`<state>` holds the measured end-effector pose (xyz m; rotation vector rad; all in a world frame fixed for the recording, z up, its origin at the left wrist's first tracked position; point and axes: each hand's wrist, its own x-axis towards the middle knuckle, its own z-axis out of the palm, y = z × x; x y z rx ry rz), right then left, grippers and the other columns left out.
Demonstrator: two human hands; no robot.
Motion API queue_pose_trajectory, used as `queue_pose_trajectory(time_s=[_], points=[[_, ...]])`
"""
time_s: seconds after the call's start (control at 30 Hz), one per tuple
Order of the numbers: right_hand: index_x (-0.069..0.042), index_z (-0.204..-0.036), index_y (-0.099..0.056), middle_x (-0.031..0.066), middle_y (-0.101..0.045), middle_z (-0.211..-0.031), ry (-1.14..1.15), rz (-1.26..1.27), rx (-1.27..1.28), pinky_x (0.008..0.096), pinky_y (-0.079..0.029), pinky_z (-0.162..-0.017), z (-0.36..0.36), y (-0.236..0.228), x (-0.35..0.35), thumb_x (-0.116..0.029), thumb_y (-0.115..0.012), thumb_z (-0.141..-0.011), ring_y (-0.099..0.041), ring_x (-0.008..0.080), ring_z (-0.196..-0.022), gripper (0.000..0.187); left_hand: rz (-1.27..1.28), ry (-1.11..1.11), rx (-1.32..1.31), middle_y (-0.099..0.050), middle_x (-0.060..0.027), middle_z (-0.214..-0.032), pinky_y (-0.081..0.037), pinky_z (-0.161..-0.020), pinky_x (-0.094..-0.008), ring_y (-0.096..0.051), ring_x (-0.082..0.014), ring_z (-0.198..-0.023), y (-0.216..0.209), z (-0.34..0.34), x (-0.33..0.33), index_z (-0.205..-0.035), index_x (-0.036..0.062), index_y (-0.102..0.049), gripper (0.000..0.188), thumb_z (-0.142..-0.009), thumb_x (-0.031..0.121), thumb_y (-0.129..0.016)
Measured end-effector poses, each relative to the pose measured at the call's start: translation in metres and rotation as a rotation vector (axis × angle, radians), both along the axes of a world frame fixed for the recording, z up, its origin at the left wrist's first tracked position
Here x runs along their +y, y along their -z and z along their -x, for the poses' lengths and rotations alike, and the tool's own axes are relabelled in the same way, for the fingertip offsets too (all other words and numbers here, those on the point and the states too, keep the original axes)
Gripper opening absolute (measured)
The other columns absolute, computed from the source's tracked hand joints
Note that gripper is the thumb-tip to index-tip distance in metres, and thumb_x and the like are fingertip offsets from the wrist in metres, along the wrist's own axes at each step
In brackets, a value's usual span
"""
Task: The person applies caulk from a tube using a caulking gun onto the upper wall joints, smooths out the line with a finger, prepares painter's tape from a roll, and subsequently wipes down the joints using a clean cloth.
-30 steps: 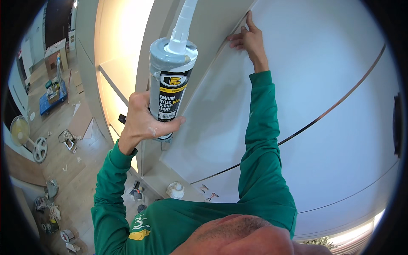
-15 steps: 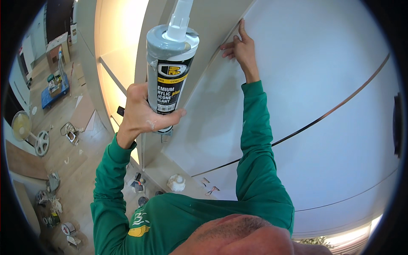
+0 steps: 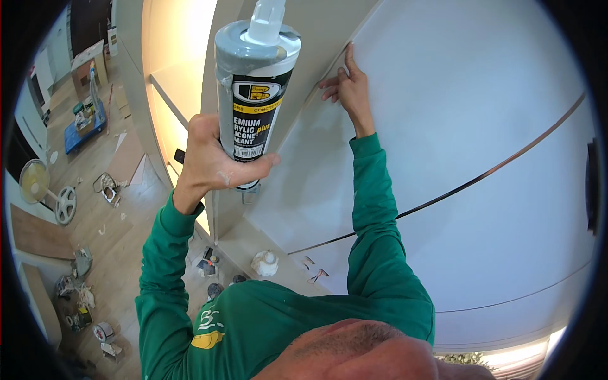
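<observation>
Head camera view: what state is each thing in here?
Sealant tube, held, nozzle fitted, smeared grey near the top
Left hand, grip closed around the tube
Right hand, index finger extended at the seam
Shelf niche, lit
Blue trolley, loaded
Fan, cannot tell if running

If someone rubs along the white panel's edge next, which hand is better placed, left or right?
Probably the right hand: its pointing finger rests at the panel's edge, while the left hand is wrapped around the tube.
</observation>
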<state>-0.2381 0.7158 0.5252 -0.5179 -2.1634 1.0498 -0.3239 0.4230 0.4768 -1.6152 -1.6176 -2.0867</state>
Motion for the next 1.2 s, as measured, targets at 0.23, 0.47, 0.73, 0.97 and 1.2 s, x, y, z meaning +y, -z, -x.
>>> queue_pose_trajectory(time_s=[0.23,0.47,0.73,0.97,1.2], points=[[-0.02,-0.157,-0.019,0.0144,-0.07,-0.077,0.008,0.064,-0.047,0.0258,-0.047,-0.045,-0.008,0.041,-0.001,-0.006,-0.033,-0.102,-0.063,0.0171,-0.05,0.059,-0.013,0.019,0.009,-0.07,-0.0066,-0.07,-0.055,-0.061,-0.0271,-0.067,-0.014,-0.061,0.0,-0.002,0.0,-0.079,-0.002,-0.069,0.034,-0.059,0.02,-0.084],[-0.011,-0.148,-0.043,0.0129,-0.07,-0.081,-0.017,0.234,0.01,0.0249,-0.045,-0.045,-0.073,0.126,-0.049,-0.011,-0.045,-0.1,-0.062,0.0147,-0.051,0.048,-0.031,-0.033,0.072,-0.069,-0.0049,-0.07,-0.053,-0.061,-0.0272,-0.064,-0.0131,-0.061,0.004,0.003,0.001,-0.081,-0.0008,-0.068,0.035,-0.059,0.021,-0.085],[-0.001,-0.144,-0.046,0.0153,-0.07,-0.1,-0.131,0.425,0.31,0.0254,-0.05,-0.061,-0.12,0.172,-0.15,-0.011,-0.058,-0.096,-0.067,0.0158,-0.075,0.05,0.056,0.036,-0.072,-0.07,-0.0023,-0.073,-0.054,-0.063,-0.0266,-0.065,-0.0113,-0.064,0.025,-0.007,-0.023,-0.082,0.0022,-0.069,0.031,-0.061,0.015,-0.088],[-0.001,-0.149,-0.036,0.0202,-0.066,-0.117,-0.467,0.243,0.177,0.0361,-0.051,-0.088,-0.109,0.177,-0.225,-0.018,-0.066,-0.09,-0.067,0.0246,-0.099,0.068,0.044,-0.206,-0.361,-0.07,-0.0016,-0.073,-0.053,-0.062,-0.0253,-0.065,-0.0099,-0.065,0.1,-0.042,-0.076,-0.082,0.0022,-0.069,0.028,-0.065,0.015,-0.087],[-0.002,-0.153,-0.028,0.0138,-0.069,-0.095,-0.737,0.288,-0.231,0.0288,-0.051,-0.077,-0.097,0.277,-0.26,-0.014,-0.058,-0.094,-0.064,0.0161,-0.081,0.067,-0.089,-0.643,-0.746,-0.068,-0.0028,-0.073,-0.049,-0.057,-0.0267,-0.062,-0.0105,-0.061,0.169,-0.008,-0.154,-0.076,0.001,-0.07,0.026,-0.075,0.024,-0.082]])
